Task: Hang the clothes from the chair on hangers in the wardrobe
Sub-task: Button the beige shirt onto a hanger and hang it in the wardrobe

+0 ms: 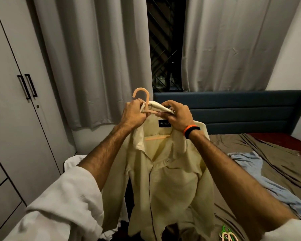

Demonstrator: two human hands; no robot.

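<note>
The bed (261, 153) is my landmark. Its dark blue headboard (233, 108) runs behind my hands, and grey curtains (94, 58) hang above and beyond it, parted on a dark window (165, 49). Off the bed's left side stands the wardrobe (16, 101), both doors closed, black handles (27, 86) side by side. A light blue garment (247, 164) lies crumpled on the brown sheet, and a few spare hangers (226, 236), green and pale, lie at the bed's near edge. Something white (73, 161) is draped low down between the wardrobe and the bed.

I hold the pale yellow shirt (163, 180) up in front of the headboard, over the bed's near left corner. It hangs on an orange hanger (142, 98), whose hook rises above the collar. My left hand (134, 115) has its grip curled round the collar and hanger neck beside the hook. My right hand (177, 115), with a band (192, 129) at the wrist, pinches the collar and hanger arm just to the right. The shirt drops straight below both hands, front open.
</note>
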